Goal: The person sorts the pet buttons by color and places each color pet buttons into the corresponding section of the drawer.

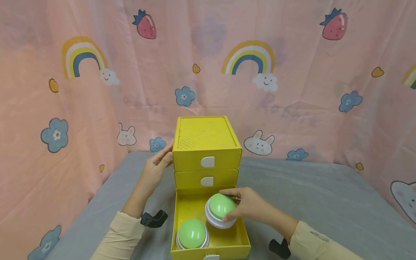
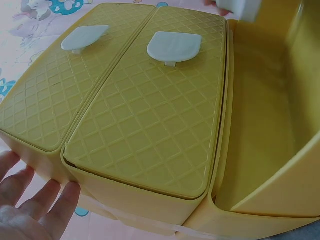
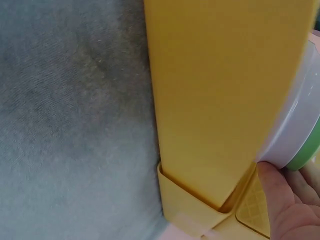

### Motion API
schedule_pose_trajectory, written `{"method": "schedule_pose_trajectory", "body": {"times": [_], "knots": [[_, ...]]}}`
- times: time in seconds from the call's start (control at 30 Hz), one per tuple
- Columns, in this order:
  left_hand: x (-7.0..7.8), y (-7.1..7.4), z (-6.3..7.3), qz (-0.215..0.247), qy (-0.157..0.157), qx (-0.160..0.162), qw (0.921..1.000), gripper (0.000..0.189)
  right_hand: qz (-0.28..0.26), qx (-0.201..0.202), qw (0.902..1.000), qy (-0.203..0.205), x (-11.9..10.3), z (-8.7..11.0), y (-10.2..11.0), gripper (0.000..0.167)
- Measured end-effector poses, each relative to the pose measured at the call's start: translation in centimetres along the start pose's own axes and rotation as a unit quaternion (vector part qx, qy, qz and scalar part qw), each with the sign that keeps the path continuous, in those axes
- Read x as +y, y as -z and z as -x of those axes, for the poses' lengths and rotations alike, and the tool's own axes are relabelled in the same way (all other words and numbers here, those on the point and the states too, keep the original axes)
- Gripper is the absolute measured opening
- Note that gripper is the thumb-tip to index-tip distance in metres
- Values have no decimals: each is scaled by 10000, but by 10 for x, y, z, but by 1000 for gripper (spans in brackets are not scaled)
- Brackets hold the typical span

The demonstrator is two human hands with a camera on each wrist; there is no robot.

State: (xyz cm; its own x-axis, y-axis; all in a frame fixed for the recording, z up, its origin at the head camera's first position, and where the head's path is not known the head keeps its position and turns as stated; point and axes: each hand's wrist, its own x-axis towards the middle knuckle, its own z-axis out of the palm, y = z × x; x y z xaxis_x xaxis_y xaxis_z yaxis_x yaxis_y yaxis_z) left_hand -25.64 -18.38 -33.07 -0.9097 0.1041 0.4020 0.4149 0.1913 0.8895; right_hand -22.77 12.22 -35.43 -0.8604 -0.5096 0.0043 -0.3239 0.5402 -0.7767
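A yellow cabinet of stacked drawers (image 1: 208, 133) stands upright, its bottom drawer (image 1: 190, 198) pulled out. My left hand (image 1: 152, 175) rests on the cabinet's left side; in the left wrist view its fingers (image 2: 62, 205) lie fairly straight along that side. With thumb and fingers my right hand (image 1: 253, 206) grips a round container with a green domed top and white base (image 1: 221, 206), tilted over the drawer's right part. The right wrist view shows its white rim (image 3: 295, 120) beside the drawer wall. Whether its base touches the drawer floor, I cannot tell. A matching green-topped container (image 1: 192, 234) sits in the drawer's front left.
The two upper drawers are closed, each with a white tab handle (image 1: 208, 161). Grey cloth (image 1: 312, 202) covers the table beneath. Behind hangs a pink curtain (image 1: 208, 21) printed with rainbows, strawberries and flowers. A black strap piece (image 1: 154, 219) sticks out at the left wrist.
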Motion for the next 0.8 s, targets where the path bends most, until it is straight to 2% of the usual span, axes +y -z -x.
{"method": "schedule_pose_trajectory", "body": {"times": [0.2,0.47,0.8], "knots": [[1,-1,0,14,22,-7,10000,49,428,32,9990,117,3,-7,-7,74],[1,-1,1,-6,59,31,10000,49,850,55,9964,32,4,-14,-17,75],[0,-1,0,-14,52,58,10000,48,900,-4,9958,193,4,-18,-26,76]]}}
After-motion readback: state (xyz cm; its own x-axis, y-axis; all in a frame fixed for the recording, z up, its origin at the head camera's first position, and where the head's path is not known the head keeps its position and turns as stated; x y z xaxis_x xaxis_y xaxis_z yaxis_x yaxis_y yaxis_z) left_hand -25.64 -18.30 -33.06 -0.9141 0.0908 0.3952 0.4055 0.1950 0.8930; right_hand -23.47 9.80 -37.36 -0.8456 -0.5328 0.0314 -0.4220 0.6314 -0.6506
